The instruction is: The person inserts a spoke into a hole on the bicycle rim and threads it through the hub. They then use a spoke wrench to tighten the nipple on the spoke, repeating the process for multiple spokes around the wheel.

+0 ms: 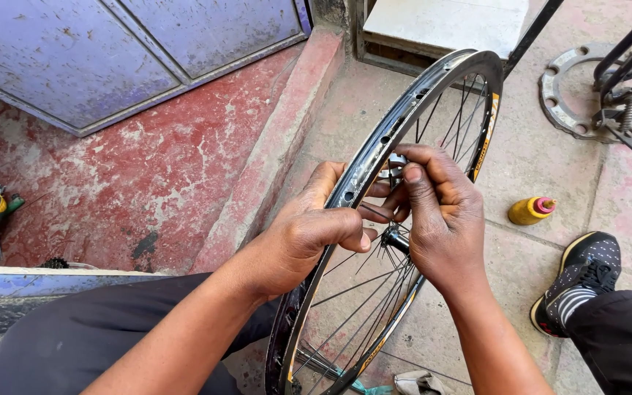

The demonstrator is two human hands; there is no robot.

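A black bicycle wheel rim [433,80] with thin spokes stands upright between my knees, its hub [395,238] near the middle. My left hand [309,230] wraps around the rim from the left, fingers curled over its edge. My right hand [440,212] reaches over the rim from the right, its fingertips pinched on a spoke just inside the rim, close to the left hand's fingers. What exactly sits between the right fingertips is too small to make out.
A small yellow bottle with a pink cap [532,210] lies on the paving to the right. My black shoe [587,274] rests beside it. A round metal flange and black stand [608,88] sit at top right. A red wall and step [184,168] run along the left.
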